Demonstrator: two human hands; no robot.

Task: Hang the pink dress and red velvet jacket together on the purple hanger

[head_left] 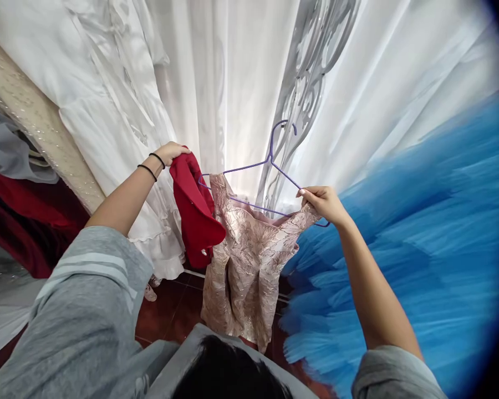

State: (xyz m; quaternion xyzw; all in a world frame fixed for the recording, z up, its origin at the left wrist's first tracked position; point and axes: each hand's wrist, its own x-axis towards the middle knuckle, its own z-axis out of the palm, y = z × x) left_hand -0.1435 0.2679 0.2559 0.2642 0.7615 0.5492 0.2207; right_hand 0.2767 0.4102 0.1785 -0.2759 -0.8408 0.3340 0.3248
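In front of me a pink brocade dress [249, 238] with a metallic leaf pattern hangs on a purple hanger [270, 159]. The fingers of my right hand [325, 204] are closed on the dress's right shoulder strap, against the hanger's arm. My left hand [172, 152], with two black bands at the wrist, grips a red garment [195, 216] by its top edge. That red cloth hangs folded beside the dress and covers part of its left side. The hanger's hook points up, over a scrolled white metal frame [311, 77].
White dresses [120, 111] hang at the left, beside a beige sparkly gown [45, 122] and dark red fabric [25, 216]. A large blue tulle skirt [419, 238] fills the right. White curtains [241, 66] stand behind. Reddish-brown tiles [166, 310] cover the floor.
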